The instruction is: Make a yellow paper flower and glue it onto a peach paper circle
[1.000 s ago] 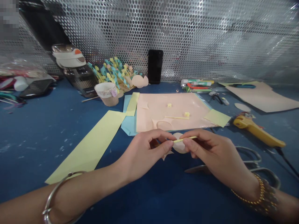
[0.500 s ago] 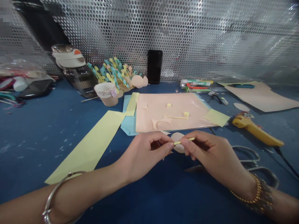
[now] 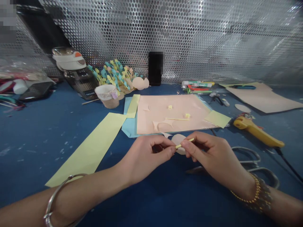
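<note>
Fingers of left hand [image 3: 148, 160] and right hand [image 3: 211, 154] pinch a yellow strip [image 3: 178, 147], seemingly unfinished! Two yellow pieces [image 3: 170, 107] look done; a thin sliver [image 3: 177, 119] lies untouched on pink paper [image 3: 155, 102].

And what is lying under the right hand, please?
Scissors: part of a blade shows on one side of the right hand, handles on the other. Their middle is covered and cannot be seen.

Scissors [image 3: 251, 162] and cut yellow paper [image 3: 90, 146] suggest a craft workspace.

Scissors [image 3: 252, 162] apparently obstruct passage beside the right hand [image 3: 211, 154].
</note>
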`<state>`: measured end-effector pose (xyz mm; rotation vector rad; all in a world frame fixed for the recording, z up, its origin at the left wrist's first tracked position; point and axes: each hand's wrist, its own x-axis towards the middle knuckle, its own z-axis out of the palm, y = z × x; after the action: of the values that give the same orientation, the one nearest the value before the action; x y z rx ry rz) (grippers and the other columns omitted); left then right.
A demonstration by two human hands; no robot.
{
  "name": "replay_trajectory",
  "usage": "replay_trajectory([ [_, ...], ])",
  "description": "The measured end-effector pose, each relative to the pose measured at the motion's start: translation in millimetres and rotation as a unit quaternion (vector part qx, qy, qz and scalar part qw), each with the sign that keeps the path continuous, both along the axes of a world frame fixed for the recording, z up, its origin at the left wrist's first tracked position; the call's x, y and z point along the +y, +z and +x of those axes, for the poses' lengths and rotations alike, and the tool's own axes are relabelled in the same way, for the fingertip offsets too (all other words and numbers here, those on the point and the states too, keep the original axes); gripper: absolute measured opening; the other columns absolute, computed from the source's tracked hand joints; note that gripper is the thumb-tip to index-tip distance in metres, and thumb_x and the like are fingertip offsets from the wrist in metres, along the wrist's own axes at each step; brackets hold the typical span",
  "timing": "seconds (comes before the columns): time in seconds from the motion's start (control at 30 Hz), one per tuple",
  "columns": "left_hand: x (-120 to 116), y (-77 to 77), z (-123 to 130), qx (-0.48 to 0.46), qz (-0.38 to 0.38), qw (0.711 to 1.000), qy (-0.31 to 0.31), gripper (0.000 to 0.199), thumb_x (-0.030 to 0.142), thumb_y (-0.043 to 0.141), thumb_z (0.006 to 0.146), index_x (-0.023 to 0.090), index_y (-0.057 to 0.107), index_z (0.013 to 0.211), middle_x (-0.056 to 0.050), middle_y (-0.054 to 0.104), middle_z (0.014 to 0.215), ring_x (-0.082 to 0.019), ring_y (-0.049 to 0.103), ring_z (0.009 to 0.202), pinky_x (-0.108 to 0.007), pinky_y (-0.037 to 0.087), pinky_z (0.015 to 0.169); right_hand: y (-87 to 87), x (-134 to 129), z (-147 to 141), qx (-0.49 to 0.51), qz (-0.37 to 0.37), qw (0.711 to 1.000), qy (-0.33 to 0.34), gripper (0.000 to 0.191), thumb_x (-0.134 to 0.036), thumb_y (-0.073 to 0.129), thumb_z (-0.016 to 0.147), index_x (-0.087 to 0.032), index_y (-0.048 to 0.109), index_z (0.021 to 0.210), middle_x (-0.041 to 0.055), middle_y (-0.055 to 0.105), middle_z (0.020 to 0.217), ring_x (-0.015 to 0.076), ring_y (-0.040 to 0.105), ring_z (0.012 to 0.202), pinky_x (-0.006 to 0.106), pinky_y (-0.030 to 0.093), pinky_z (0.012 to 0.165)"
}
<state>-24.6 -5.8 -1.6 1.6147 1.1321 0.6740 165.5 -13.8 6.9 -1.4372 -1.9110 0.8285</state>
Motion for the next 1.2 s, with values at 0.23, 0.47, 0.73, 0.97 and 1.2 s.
replay_trajectory([
  [0.23, 12.2, 6.4, -6.4, -0.114, -0.05, 0.99, 0.069, 0.01, 0.027, 0.066, 0.079, 0.018, 0.069, 0.079, 0.001, 0.066, 0.072, -0.009, 0.056, 0.064, -0.019, 0.045, 0.062, 4.9, 8.2, 9.2, 0.091, 0.031, 0.995, -0.003, 0.022, -0.04, 0.047, 0.092, -0.024, 0.062, 0.094, -0.0037, 0.061, 0.065, 0.0073, 0.054, 0.051, 0.018, 0.046, 0.049],
  [0.47, 20.7, -0.6, -10.2, -0.262, -0.136, 0.943, 0.155, 0.02, 0.029, 0.067, 0.08, 0.018, 0.063, 0.095, -0.002, 0.07, 0.088, -0.012, 0.065, 0.081, -0.022, 0.05, 0.074, 4.8, 25.3, 25.3, -0.016, 0.103, 0.995, -0.007, 0.01, -0.03, 0.06, 0.084, -0.024, 0.066, 0.087, -0.0008, 0.067, 0.082, 0.0124, 0.061, 0.072, 0.023, 0.049, 0.063],
  [0.73, 25.0, -3.6, 3.9, -0.281, -0.143, 0.941, 0.119, 0.017, 0.025, 0.065, 0.082, 0.014, 0.062, 0.094, -0.003, 0.07, 0.085, -0.011, 0.065, 0.075, -0.024, 0.052, 0.073, 9.9, 29.7, -3.7, 0.037, 0.057, 0.99, 0.122, 0.007, -0.019, 0.057, 0.083, -0.021, 0.063, 0.087, -0.0013, 0.066, 0.082, 0.0102, 0.06, 0.07, 0.02, 0.049, 0.061],
  [0.97, 26.0, -5.2, 4.1, -0.286, -0.135, 0.941, 0.118, 0.016, 0.023, 0.063, 0.084, 0.013, 0.061, 0.096, -0.005, 0.069, 0.089, -0.013, 0.064, 0.082, -0.024, 0.051, 0.076, -7.3, 40.3, -8.6, 0.108, -0.024, 0.988, 0.104, 0.001, -0.02, 0.054, 0.085, -0.02, 0.054, 0.086, -0.0026, 0.062, 0.079, 0.0083, 0.056, 0.065, 0.019, 0.048, 0.057],
  [1.2, 23.4, -5.6, 1.5, -0.258, -0.114, 0.955, 0.095, 0.018, 0.027, 0.063, 0.084, 0.015, 0.063, 0.097, -0.004, 0.067, 0.092, -0.011, 0.062, 0.081, -0.022, 0.051, 0.075, -12.2, 38.5, -6.6, 0.1, -0.027, 0.988, 0.112, 0.003, -0.018, 0.056, 0.083, -0.021, 0.057, 0.082, -0.0037, 0.061, 0.075, 0.0079, 0.055, 0.063, 0.018, 0.046, 0.054],
])
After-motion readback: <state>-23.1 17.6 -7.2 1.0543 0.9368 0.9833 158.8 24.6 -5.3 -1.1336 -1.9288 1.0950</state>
